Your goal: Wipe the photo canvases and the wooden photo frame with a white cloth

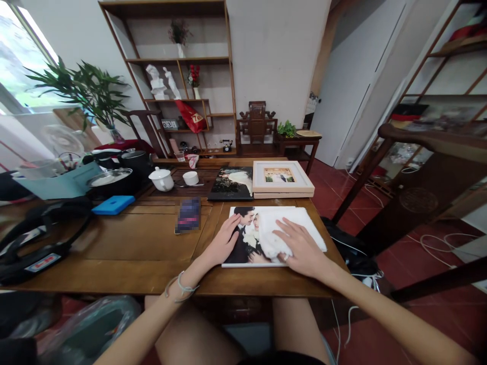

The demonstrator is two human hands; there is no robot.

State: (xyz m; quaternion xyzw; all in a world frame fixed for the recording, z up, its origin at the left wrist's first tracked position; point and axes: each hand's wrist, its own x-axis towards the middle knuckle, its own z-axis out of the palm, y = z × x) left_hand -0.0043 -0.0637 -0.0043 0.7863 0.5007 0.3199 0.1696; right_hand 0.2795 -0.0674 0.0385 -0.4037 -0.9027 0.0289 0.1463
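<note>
A wedding photo panel (pixel 243 243) lies flat near the table's front right edge, showing a couple. My left hand (pixel 228 235) rests on its left side, fingers stretched out and nothing held. Over the panel's right part is a white cloth (pixel 310 223), bunched toward the middle of the picture. My right hand (pixel 302 248) presses down on that cloth, its fingers over the top and a ringed digit by the bunched lower edge; the grip looks loose. The cloth hides the panel's right side.
Behind the panel are a dark photo panel (pixel 230 182) and stacked light frames (pixel 283 191). Leftward lie a blurred-out dark item (pixel 188 215), a blue box (pixel 113 205), a lidded white cup (pixel 161 179) and headphones (pixel 72 241). A wooden chair (pixel 414 197) stands at right.
</note>
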